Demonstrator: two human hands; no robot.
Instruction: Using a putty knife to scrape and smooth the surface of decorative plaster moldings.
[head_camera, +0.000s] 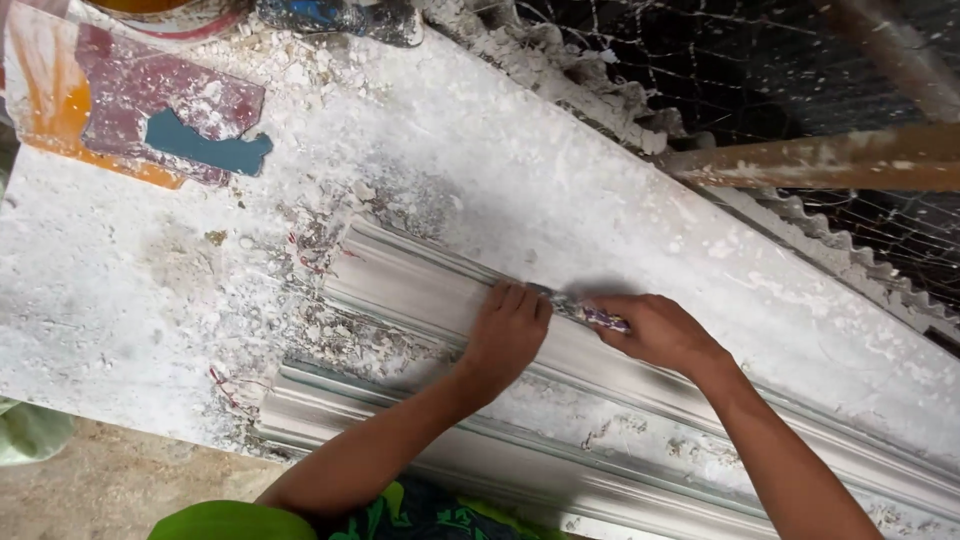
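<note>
A: What's the left hand (508, 335) on?

B: It lies palm down on the upper moulding (420, 290), fingers flat and together, w/ fingertips (515, 297) touching the blade end of a scraper (585, 313). Open, pressing, not gripping anything.

A: And the right hand (655, 332)?

B: Closed around the scraper's handle, just beside the left. The tool lies along the top edge of that moulding, tip pointing up-left. Blade itself is mostly hidden under the left fingers, can't tell its shape.

A: Where's the moulding?

B: On the counter (120, 290), running diagonally from centre to lower right. A 2nd moulding (480, 450) lies parallel, nearer the person, just below the first; both forearms cross over it.

A: Rest of the counter?

B: Coated in white plaster dust and crumbs (330, 330), thickest at the mouldings' left ends. Top left there's a patch of orange, maroon and blue flat pieces (150, 110), well apart from the hands. Beyond the far edge: wire mesh (720, 60) and a plaster-spattered bar (830, 160). Green sleeve (230, 522) at bottom.
</note>
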